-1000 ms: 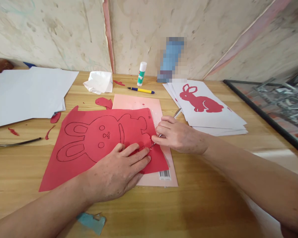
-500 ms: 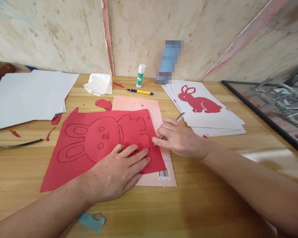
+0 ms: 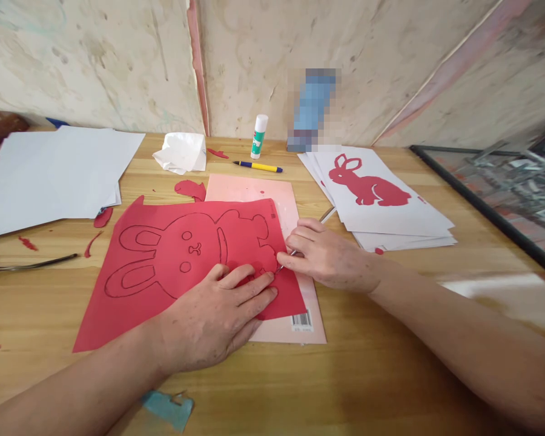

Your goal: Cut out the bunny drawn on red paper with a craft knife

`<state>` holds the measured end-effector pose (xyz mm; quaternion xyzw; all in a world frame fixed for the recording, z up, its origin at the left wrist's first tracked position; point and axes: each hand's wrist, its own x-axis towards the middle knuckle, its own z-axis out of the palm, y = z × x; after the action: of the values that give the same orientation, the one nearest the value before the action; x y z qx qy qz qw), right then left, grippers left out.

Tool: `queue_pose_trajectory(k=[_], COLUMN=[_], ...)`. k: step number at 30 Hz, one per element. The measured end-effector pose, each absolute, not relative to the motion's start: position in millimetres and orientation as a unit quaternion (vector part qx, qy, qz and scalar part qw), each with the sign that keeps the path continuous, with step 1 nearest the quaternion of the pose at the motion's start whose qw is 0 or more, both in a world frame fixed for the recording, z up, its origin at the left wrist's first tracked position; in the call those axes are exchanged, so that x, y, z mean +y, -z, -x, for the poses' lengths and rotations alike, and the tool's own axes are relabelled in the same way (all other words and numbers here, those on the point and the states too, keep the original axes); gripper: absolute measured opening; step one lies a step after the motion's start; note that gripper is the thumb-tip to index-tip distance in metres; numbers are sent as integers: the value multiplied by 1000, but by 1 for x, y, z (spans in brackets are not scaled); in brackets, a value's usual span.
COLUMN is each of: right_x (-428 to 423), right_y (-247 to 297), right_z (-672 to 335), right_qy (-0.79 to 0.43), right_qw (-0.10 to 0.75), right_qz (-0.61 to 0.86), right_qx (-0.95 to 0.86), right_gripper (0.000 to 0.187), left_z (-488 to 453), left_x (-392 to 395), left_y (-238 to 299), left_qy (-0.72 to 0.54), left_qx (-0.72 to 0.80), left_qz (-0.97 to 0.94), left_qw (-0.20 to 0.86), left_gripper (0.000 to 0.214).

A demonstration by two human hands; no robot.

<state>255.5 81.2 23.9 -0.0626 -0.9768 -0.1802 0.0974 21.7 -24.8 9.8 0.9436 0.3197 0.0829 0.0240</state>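
A red sheet of paper (image 3: 131,321) bears a drawn rabbit outline in dark lines, lying sideways with its ears to the left. Under the sheet's right part is a pale pink booklet (image 3: 315,330) with a barcode. My left hand (image 3: 218,315) lies on the paper, fingers stretched out and pressing near the rabbit's lower body. In a pinch, my right hand (image 3: 324,254) grips a slim metal craft knife (image 3: 328,214). Its tip touches the paper beside the rabbit's feet, just past my left fingertips. Part of the drawing is hidden under my left hand.
At the back stand a glue stick (image 3: 258,137), a yellow pen (image 3: 258,166) and a crumpled tissue (image 3: 181,152). White sheets (image 3: 59,175) lie left; a red rabbit cutout (image 3: 370,184) rests on papers at right. Red scraps (image 3: 191,189) and a teal scrap (image 3: 169,409) lie about.
My right hand and the knife have shifted very slightly, the knife's handle end now a little lower. My left hand stays on the paper. The view has moved a touch.
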Motion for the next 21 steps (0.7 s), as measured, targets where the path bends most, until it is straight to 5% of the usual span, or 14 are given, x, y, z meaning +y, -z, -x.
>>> queue_pose_trajectory(k=[21], right_x=[82], right_y=[-23], right_z=[-257], right_qy=[188], right_qw=[84], right_qz=[65], right_qx=[-976], right_gripper=[27], left_z=[-21], left_x=[-24], left_y=[-10], left_qy=[-98], left_qx=[324], left_qz=[-940], left_qw=[38], left_gripper=[38])
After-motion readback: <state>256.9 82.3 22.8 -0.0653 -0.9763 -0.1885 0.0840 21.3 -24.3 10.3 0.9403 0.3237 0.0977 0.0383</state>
